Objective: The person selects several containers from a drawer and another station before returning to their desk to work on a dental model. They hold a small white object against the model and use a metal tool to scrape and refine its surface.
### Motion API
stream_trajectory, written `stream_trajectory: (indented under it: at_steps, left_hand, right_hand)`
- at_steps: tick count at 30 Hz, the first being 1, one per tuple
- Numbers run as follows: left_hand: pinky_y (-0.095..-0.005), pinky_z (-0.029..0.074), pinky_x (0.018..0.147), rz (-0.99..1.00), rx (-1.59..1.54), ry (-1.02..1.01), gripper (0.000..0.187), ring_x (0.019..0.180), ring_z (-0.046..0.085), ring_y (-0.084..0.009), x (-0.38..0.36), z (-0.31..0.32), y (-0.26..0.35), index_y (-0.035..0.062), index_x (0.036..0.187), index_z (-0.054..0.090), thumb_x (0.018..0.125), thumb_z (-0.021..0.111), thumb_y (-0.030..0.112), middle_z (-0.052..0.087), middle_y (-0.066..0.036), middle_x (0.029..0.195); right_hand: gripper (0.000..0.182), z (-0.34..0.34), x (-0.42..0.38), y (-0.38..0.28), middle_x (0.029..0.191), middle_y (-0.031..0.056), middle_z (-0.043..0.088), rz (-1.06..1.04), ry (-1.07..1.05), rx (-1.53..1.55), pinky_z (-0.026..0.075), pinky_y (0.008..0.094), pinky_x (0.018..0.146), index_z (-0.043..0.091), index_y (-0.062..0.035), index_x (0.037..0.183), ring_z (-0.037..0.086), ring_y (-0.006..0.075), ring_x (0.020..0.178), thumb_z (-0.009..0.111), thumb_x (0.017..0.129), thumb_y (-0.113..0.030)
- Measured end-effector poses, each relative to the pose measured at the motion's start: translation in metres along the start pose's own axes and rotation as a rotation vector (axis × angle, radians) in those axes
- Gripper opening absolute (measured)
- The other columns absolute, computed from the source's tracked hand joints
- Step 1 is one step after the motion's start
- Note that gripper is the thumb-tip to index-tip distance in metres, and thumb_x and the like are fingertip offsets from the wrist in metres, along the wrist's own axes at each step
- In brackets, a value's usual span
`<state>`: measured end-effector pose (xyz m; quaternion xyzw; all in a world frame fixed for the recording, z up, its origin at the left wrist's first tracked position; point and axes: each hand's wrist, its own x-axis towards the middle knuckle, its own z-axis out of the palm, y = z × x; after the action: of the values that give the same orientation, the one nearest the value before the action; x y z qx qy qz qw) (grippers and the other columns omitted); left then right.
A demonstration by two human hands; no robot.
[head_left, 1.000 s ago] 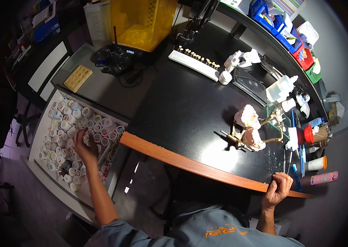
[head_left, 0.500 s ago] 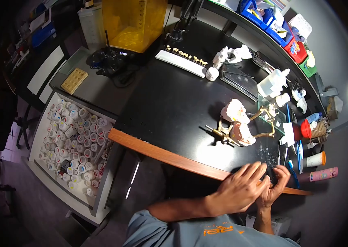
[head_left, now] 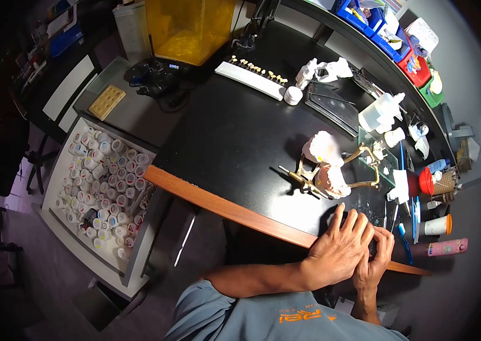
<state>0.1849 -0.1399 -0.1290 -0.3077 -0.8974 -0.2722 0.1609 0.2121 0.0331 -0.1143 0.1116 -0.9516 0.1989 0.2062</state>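
Note:
My left hand [head_left: 340, 250] is at the front table edge, back toward me, its index finger raised and the other fingers bent. My right hand [head_left: 372, 264] meets it from the right with curled fingers. The two hands touch, and whatever lies between their fingertips is hidden. Just beyond them stands a brass-coloured dental articulator [head_left: 307, 183] carrying two pale plaster casts, an upper-left cast [head_left: 321, 146] and a nearer cast [head_left: 331, 181]. White crumbs lie on the black tabletop [head_left: 234, 148] beside my hands.
An open drawer [head_left: 138, 250] full of small lidded jars [head_left: 104, 187] stands at left. A tooth shade strip [head_left: 252, 80], a white jar [head_left: 292, 95], a dark case [head_left: 331, 108] and a squeeze bottle [head_left: 380, 111] are further back. A blue toothbrush [head_left: 405, 241] and a pink tube [head_left: 448, 246] lie right.
My left hand has turned, its index finger now lifted and pointing toward the casts. My right fingers have drawn in closer to the left hand. The view has shifted slightly.

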Motion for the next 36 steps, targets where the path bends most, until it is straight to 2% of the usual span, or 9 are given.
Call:
stream_trajectory:
  at_steps: [6,9,13,17,24,27,29,32,36]
  left_hand:
    - [-0.0608,0.027,0.12,-0.054,-0.05,0.033,0.053,0.132,0.051,-0.0381,-0.001,0.002,0.003,-0.0045,0.135,0.059,0.096,0.056,0.031,0.057,-0.024,0.138]
    - [-0.0625,0.026,0.122,-0.014,0.035,0.084,0.056,0.134,0.05,-0.0385,-0.003,0.002,0.001,-0.0049,0.138,0.057,0.097,0.055,0.032,0.057,-0.024,0.139]
    - [-0.0644,0.026,0.122,-0.044,-0.007,0.079,0.059,0.133,0.051,-0.0381,-0.006,0.003,0.002,-0.0052,0.143,0.054,0.097,0.053,0.032,0.057,-0.024,0.14]
    - [-0.0648,0.025,0.122,0.018,0.075,0.135,0.06,0.133,0.051,-0.0382,-0.01,0.004,-0.001,-0.0056,0.144,0.053,0.098,0.053,0.032,0.058,-0.024,0.137]
    - [-0.0606,0.026,0.123,0.002,0.097,0.093,0.056,0.134,0.049,-0.0377,-0.01,-0.001,-0.002,-0.0056,0.136,0.059,0.097,0.054,0.033,0.059,-0.023,0.136]
    - [-0.0599,0.025,0.123,-0.026,0.033,0.021,0.054,0.135,0.048,-0.0379,-0.008,0.005,0.003,-0.0053,0.134,0.06,0.097,0.053,0.034,0.058,-0.023,0.137]
    - [-0.0602,0.024,0.123,-0.019,0.039,0.018,0.054,0.136,0.048,-0.0382,-0.009,0.004,0.002,-0.0049,0.133,0.06,0.096,0.053,0.034,0.058,-0.024,0.137]
    - [-0.0598,0.024,0.124,-0.025,0.095,0.119,0.057,0.137,0.047,-0.0391,-0.009,0.007,0.0,-0.006,0.135,0.059,0.097,0.053,0.035,0.057,-0.025,0.14]
    - [-0.0587,0.022,0.126,-0.015,-0.01,0.04,0.06,0.145,0.042,-0.0419,-0.008,0.006,0.001,-0.0083,0.141,0.055,0.099,0.05,0.033,0.054,-0.028,0.148]
  right_hand:
    - [0.029,-0.011,0.007,-0.009,0.122,0.019,0.06,0.115,-0.08,0.043,0.04,0.046,0.103,0.066,0.0,0.115,0.056,0.0356,0.114,0.067,0.09,-0.016]
    - [0.03,-0.008,0.007,-0.007,0.12,0.0179,0.061,-0.012,-0.073,-0.209,0.038,0.046,0.104,0.065,0.0003,0.116,0.057,0.0348,0.113,0.066,0.09,-0.015]
    - [0.032,-0.004,0.008,-0.004,0.123,0.0172,0.06,0.025,-0.049,-0.037,0.035,0.0467,0.106,0.064,-0.0006,0.117,0.056,0.0339,0.119,0.066,0.091,-0.019]
    - [0.032,0.003,0.009,-0.008,0.121,0.016,0.061,-0.021,0.016,-0.19,0.036,0.0457,0.105,0.064,-0.0018,0.118,0.058,0.0335,0.116,0.066,0.092,-0.021]
    - [0.034,0.004,0.01,-0.006,0.121,0.0185,0.062,-0.107,0.026,-0.236,0.038,0.0455,0.105,0.067,-0.001,0.121,0.058,0.0343,0.115,0.066,0.093,-0.02]
    - [0.032,0.002,0.013,-0.01,0.126,0.0203,0.059,-0.006,-0.078,-0.013,0.039,0.0458,0.105,0.067,-0.0004,0.119,0.057,0.036,0.117,0.065,0.092,-0.018]
    - [0.036,-0.001,0.012,-0.005,0.128,0.0221,0.057,-0.065,-0.094,-0.142,0.041,0.0478,0.105,0.066,0.0008,0.124,0.055,0.0377,0.119,0.064,0.092,-0.016]
    - [0.037,0.006,0.011,-0.011,0.127,0.022,0.057,-0.086,0.006,-0.118,0.04,0.0494,0.107,0.064,0.0016,0.127,0.055,0.0385,0.12,0.062,0.094,-0.015]
    - [0.036,-0.002,0.011,-0.006,0.133,0.0229,0.057,-0.079,-0.112,-0.102,0.039,0.0495,0.109,0.063,0.0018,0.127,0.053,0.0388,0.125,0.061,0.096,-0.018]
